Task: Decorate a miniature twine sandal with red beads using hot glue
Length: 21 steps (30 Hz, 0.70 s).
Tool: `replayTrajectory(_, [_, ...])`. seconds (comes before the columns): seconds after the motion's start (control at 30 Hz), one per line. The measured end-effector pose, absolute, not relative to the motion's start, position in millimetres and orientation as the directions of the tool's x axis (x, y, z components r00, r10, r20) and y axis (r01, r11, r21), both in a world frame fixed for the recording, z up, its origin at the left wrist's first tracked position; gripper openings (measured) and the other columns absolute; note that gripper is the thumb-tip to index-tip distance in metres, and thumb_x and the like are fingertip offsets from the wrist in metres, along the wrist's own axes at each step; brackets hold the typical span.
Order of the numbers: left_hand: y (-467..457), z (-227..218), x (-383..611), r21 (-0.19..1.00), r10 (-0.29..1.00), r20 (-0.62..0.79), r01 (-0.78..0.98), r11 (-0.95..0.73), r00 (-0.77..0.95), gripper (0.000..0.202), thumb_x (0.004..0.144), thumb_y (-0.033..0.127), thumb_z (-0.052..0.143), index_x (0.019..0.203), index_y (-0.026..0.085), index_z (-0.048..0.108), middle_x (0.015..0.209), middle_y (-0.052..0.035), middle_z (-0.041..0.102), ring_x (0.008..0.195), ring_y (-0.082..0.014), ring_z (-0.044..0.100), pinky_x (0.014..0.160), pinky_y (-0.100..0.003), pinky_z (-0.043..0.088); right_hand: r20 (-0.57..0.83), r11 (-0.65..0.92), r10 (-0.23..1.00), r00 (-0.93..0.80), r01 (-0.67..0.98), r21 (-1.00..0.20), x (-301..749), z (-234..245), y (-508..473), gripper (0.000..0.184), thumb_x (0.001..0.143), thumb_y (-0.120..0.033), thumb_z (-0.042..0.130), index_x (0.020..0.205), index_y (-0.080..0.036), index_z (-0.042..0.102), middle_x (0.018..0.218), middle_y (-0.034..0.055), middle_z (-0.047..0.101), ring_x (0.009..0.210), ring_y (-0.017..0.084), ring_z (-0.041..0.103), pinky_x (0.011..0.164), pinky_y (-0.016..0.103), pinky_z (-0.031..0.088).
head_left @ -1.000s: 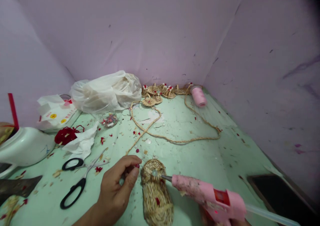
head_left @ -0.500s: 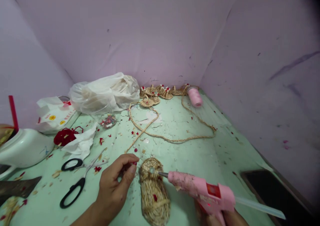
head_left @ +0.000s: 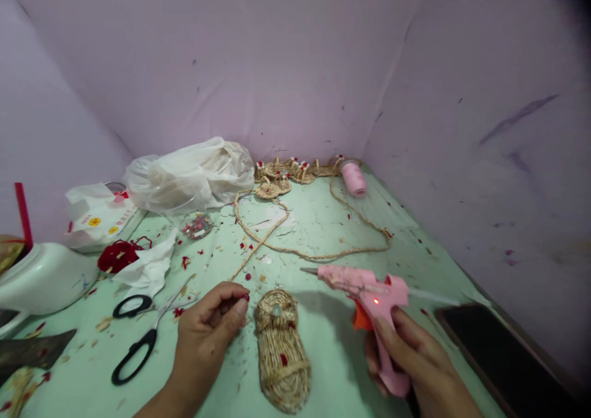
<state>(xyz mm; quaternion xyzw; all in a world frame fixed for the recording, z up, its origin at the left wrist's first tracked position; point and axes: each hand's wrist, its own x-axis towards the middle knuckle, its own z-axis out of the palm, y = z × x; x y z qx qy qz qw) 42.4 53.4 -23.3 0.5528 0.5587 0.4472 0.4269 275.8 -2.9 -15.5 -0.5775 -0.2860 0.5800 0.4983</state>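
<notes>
My left hand [head_left: 209, 332] pinches a small dark red bead [head_left: 246, 297] between thumb and forefinger, just left of a woven straw slipper [head_left: 282, 350]. That small slipper lies flat on the table, with a pale round bead [head_left: 276, 311] near its far end and a red scrap [head_left: 283, 359] on its lower half. In my right hand [head_left: 410, 356] is a pink glue gun [head_left: 364, 289], its red light lit. The nozzle points left, above the table and apart from the slipper. A clear glue stick [head_left: 434, 295] sticks out behind it.
Black-handled scissors [head_left: 144, 344] lie at left, near red yarn [head_left: 117, 256] and a white teapot-like vessel [head_left: 50, 279]. Braided straw cord [head_left: 323, 257] loops across the table. Behind are a plastic bag [head_left: 194, 175], woven pieces [head_left: 277, 187] and a pink thread spool [head_left: 353, 179]. A dark phone-like slab [head_left: 498, 356] lies right.
My right hand has lifted the glue gun up and away from the slipper, and the gun has turned so its grip shows. My left hand has hardly moved, still pinching the bead.
</notes>
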Motion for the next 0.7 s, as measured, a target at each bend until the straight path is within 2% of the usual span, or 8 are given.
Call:
replayTrajectory(0.1, [55, -26, 43, 0.979, 0.992, -0.098, 0.169, 0.11, -0.079, 0.023, 0.069, 0.034, 0.064, 0.081, 0.014, 0.06, 0.056, 0.0018, 0.053, 0.049, -0.0082, 0.046, 0.044, -0.017, 0.037, -0.44, -0.367, 0.884, 0.155, -0.351, -0.861, 273, -7, 32, 0.027, 0.072, -0.043, 0.06, 0.074, -0.016, 0.057, 0.047, -0.0031, 0.05, 0.04, 0.008, 0.042, 0.039, 0.018, 0.034])
replayTrajectory(0.23, [56, -27, 45, 0.974, 0.993, -0.086, 0.203, 0.101, -0.081, 0.024, 0.067, 0.035, 0.066, 0.078, 0.014, 0.061, 0.055, 0.0019, 0.053, 0.046, -0.0074, 0.043, 0.04, -0.017, 0.033, -0.462, -0.336, 0.857, 0.228, -0.434, -0.836, 265, -10, 77, 0.016, 0.07, -0.03, 0.061, 0.071, -0.015, 0.057, 0.057, -0.0016, 0.053, 0.047, 0.009, 0.047, 0.053, 0.022, 0.046])
replayTrajectory(0.3, [54, -28, 44, 0.974, 0.996, -0.055, 0.217, 0.068, -0.066, 0.022, 0.067, 0.034, 0.066, 0.076, 0.015, 0.061, 0.058, 0.0012, 0.055, 0.047, -0.0075, 0.044, 0.04, -0.017, 0.033, -0.393, -0.311, 0.891, 0.229, -0.325, -0.893, 265, -14, 88, 0.012, 0.069, -0.026, 0.06, 0.071, -0.014, 0.059, 0.06, -0.001, 0.054, 0.053, 0.01, 0.05, 0.06, 0.025, 0.047])
replayTrajectory(0.37, [52, -28, 42, 0.979, 0.997, -0.054, 0.194, 0.065, -0.06, 0.02, 0.067, 0.033, 0.066, 0.077, 0.016, 0.062, 0.06, 0.0009, 0.055, 0.049, -0.0079, 0.045, 0.042, -0.017, 0.034, -0.285, -0.279, 0.923, 0.26, -0.061, -0.958, 269, -16, 88, 0.014, 0.067, -0.026, 0.061, 0.075, -0.015, 0.062, 0.07, 0.0025, 0.059, 0.066, 0.015, 0.055, 0.066, 0.029, 0.046])
replayTrajectory(0.43, [50, -26, 42, 0.987, 0.993, -0.108, 0.112, 0.113, -0.051, 0.021, 0.067, 0.033, 0.067, 0.079, 0.015, 0.063, 0.056, 0.0016, 0.054, 0.048, -0.0078, 0.045, 0.043, -0.018, 0.034, -0.085, -0.184, 0.935, 0.343, 0.266, -0.946, 272, -13, 79, 0.022, 0.066, -0.028, 0.063, 0.084, -0.015, 0.065, 0.09, 0.0075, 0.062, 0.086, 0.022, 0.056, 0.074, 0.033, 0.045])
replayTrajectory(0.5, [48, -21, 42, 0.977, 0.978, -0.21, -0.031, 0.21, 0.002, 0.024, 0.066, 0.034, 0.068, 0.079, 0.015, 0.064, 0.053, 0.0021, 0.053, 0.044, -0.0061, 0.042, 0.041, -0.017, 0.03, 0.144, -0.051, 0.914, 0.378, 0.461, -0.886, 270, -5, 67, 0.028, 0.069, -0.029, 0.06, 0.095, -0.018, 0.065, 0.107, 0.0088, 0.059, 0.098, 0.025, 0.052, 0.079, 0.035, 0.043])
replayTrajectory(0.6, [44, -8, 47, 0.902, 0.928, -0.346, -0.223, 0.369, 0.136, 0.025, 0.065, 0.035, 0.069, 0.074, 0.013, 0.065, 0.055, 0.0015, 0.053, 0.038, -0.0023, 0.036, 0.038, -0.016, 0.023, 0.209, 0.119, 0.956, 0.207, 0.378, -0.918, 253, 10, 49, 0.015, 0.076, -0.027, 0.056, 0.086, -0.022, 0.067, 0.093, 0.0046, 0.065, 0.086, 0.019, 0.059, 0.071, 0.029, 0.047])
replayTrajectory(0.7, [39, 2, 52, 0.838, 0.883, -0.408, -0.288, 0.463, 0.233, 0.026, 0.063, 0.037, 0.07, 0.069, 0.012, 0.065, 0.052, 0.0018, 0.052, 0.036, -0.0005, 0.034, 0.037, -0.016, 0.017, 0.261, 0.256, 0.965, -0.015, 0.259, -0.931, 232, 16, 38, 0.01, 0.075, -0.019, 0.059, 0.078, -0.022, 0.067, 0.076, 0.0014, 0.066, 0.071, 0.015, 0.06, 0.065, 0.025, 0.048])
